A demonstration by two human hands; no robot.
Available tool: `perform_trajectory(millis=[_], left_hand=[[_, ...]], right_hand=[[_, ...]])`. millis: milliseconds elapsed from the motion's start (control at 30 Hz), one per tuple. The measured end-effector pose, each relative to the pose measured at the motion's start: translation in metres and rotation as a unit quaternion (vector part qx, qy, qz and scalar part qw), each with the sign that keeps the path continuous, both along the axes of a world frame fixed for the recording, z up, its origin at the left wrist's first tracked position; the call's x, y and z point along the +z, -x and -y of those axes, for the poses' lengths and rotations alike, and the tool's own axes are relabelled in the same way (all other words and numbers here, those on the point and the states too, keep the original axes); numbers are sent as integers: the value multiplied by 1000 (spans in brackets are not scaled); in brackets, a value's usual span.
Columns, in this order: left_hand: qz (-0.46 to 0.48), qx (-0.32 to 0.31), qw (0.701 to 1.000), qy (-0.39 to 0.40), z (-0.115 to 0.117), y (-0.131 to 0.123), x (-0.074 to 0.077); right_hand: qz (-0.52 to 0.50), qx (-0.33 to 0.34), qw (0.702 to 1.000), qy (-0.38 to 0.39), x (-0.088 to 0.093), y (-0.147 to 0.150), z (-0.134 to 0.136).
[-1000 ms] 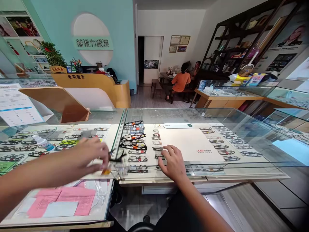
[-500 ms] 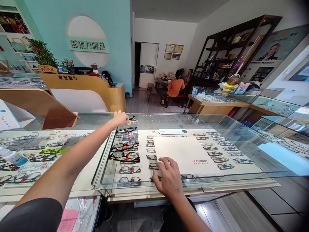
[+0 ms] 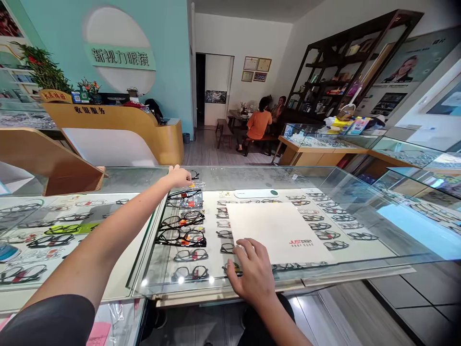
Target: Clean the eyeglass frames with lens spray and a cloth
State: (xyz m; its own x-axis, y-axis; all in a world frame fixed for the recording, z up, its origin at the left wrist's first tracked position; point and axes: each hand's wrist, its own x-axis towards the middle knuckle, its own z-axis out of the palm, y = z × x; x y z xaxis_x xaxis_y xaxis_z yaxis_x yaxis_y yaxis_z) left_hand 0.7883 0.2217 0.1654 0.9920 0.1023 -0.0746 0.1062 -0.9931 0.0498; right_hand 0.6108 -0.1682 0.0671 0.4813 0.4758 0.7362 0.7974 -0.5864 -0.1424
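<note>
My left hand [image 3: 179,177] is stretched to the far left part of the glass case top. Its fingers are closed on a dark pair of eyeglasses [image 3: 195,175], which shows just past the fingertips; the grip itself is partly hidden. Toward me from that hand, black eyeglasses [image 3: 182,237] with orange tags lie in a column on the glass. My right hand [image 3: 254,274] rests with fingers spread and bent at the near left corner of a white mat [image 3: 268,228] with red lettering. Nothing shows in its fingers.
Rows of eyeglasses [image 3: 336,245] sit inside the glass display case [image 3: 306,180]. Another case [image 3: 108,250] adjoins on the left, with a brown wooden stand [image 3: 68,168] behind. A yellow counter [image 3: 169,142] stands farther back. Two people sit at a far table, one in orange [image 3: 259,125].
The view has shifted slightly, so the background sits a little higher and farther left. Both hands keep nearly the same places on the glass.
</note>
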Motion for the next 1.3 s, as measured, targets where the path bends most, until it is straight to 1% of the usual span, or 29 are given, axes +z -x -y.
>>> perform_trajectory(millis=[100,233,367,500,633,700,767,867,933,1033,1100,1167,1200,1233,1300], left_hand=[[23,16,1000,-1,-1,-3,3],[36,23,999,10,3,-12,3],[23,13,999,19,10,-20,1],[21,-5,1000,18,15,-24,-1],[34,-20,999,22,19,-17,2],[64,-27,997,27,22,-7,9],[119,-35,992,31,27,7,20],[205,-46,977,38,32,41,43],[246,-66,966,52,33,72,59],[305,-130,939,88,31,130,78],[300,-154,937,91,27,175,86],[262,-141,951,89,22,223,88],[232,-117,961,91,19,247,86],[185,-95,973,99,15,270,82],[40,-63,988,138,8,313,67]], right_hand=[[2,1,1000,1,1,0,0],[-1,2,1000,5,1,0,0],[-2,1,1000,2,1,0,0],[-8,-3,1000,5,1,1,0],[-11,-3,1000,12,1,1,2],[-8,-2,1000,18,1,0,2],[-5,0,1000,21,0,-1,3],[3,5,1000,29,-2,-2,4],[11,8,999,39,-2,-3,5],[25,4,999,45,-2,-5,6],[32,2,998,49,-2,-6,7],[41,1,997,61,-2,-7,8],[45,-3,997,67,-2,-7,8],[50,-6,996,71,-2,-8,8],[59,-15,996,71,-1,-8,8]])
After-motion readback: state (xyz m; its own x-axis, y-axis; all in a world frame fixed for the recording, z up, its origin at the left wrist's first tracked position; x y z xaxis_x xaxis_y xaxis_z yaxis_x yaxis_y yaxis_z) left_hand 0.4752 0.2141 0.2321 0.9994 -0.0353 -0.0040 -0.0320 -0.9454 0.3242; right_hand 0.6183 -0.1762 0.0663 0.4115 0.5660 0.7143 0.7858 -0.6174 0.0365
